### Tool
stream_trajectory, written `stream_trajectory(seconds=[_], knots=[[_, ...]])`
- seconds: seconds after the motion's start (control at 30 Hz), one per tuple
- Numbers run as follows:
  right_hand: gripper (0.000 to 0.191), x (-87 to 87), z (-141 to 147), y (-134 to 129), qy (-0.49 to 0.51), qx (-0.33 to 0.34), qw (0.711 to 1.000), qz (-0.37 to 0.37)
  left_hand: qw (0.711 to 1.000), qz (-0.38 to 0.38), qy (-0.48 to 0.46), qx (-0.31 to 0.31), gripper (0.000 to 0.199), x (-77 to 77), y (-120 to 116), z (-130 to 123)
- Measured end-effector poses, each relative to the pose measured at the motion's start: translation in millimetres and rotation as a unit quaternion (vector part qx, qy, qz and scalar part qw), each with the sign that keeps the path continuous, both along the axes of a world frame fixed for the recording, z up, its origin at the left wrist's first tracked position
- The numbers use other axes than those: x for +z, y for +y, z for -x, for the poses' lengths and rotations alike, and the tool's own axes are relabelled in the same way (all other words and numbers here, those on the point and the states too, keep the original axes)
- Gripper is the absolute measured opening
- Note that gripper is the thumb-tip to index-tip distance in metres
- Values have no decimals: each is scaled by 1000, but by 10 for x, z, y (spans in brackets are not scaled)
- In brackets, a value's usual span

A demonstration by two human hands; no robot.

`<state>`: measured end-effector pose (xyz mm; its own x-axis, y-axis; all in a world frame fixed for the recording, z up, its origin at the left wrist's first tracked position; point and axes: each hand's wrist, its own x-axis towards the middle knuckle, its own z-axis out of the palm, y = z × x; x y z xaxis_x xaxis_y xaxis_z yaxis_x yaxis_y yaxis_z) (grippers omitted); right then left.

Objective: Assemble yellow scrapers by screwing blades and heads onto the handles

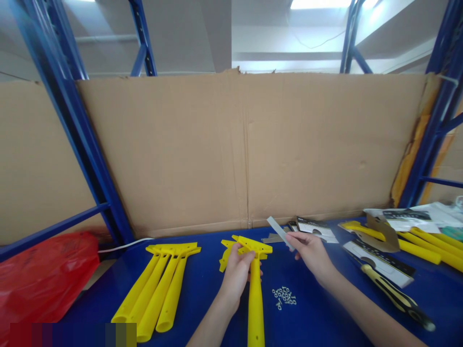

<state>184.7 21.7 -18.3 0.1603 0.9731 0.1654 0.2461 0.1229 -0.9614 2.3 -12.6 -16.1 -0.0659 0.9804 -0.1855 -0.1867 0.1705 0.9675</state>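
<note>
My left hand (236, 274) is closed round the head of a yellow scraper handle (255, 299), whose shaft points toward me. Other yellow pieces (224, 259) lie just behind and left of that hand. Between its fingertips my right hand (306, 248) pinches a flat grey metal blade (277, 227), tilted up to the left, to the right of the scraper head. Small metal nuts and screws (284, 296) lie in a loose pile on the blue table (307, 323), right of the yellow shaft.
Several yellow handles (159, 284) lie side by side at left, near a red bag (47, 279). At right are a screwdriver (394, 291), printed cards (379, 262) and more yellow handles (430, 246). A cardboard wall (246, 154) stands behind, between blue posts (90, 154).
</note>
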Motion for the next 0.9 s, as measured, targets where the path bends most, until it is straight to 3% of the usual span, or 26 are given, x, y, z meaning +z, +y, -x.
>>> stream_trajectory(seconds=[0.23, 0.5, 0.67, 0.9], knots=[[26, -17, 177, -68, 45, 77, 996, 29, 999, -38, 10, -33, 34, -54, -23, -22], [23, -87, 280, -64, 27, 107, 993, 50, 997, -45, -8, -56, 62, -99, 9, 2], [24, -110, 291, -59, 9, 94, 994, 51, 995, -48, -4, -84, 56, -88, 9, 25], [30, -131, 308, -63, -3, 154, 986, 63, 991, -59, 3, -122, 43, -43, -24, 48]])
